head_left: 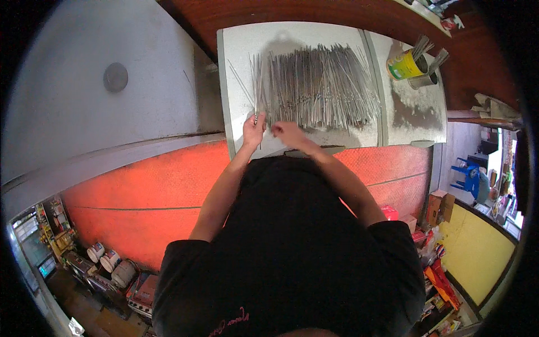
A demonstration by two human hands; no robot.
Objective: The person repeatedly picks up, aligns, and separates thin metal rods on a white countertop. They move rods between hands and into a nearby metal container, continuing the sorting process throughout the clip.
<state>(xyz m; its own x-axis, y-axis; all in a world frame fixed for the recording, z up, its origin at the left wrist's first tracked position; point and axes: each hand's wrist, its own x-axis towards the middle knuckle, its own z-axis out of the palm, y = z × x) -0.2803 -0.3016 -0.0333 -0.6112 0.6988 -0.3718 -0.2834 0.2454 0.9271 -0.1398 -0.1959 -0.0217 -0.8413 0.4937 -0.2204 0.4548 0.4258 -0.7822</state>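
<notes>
My left hand (254, 130) grips a few thin metal rods (257, 84) upright on the light, stained work surface (238, 50). Just to its right, my right hand (289, 136) is closed at the fingertips near the lower edge of a long, loose row of similar rods (317, 84); whether anything is in them is too small to make out. Some stray rods lie slanted left of my left hand.
A yellow can (400, 66) and a metal can (422, 81) hold rods at the right. A grey panel (101, 123) lies left, a wooden ledge (471, 62) upper right. Below are red flooring (135, 185), buckets (109, 259), boxes (435, 205) and a blue chair (470, 180).
</notes>
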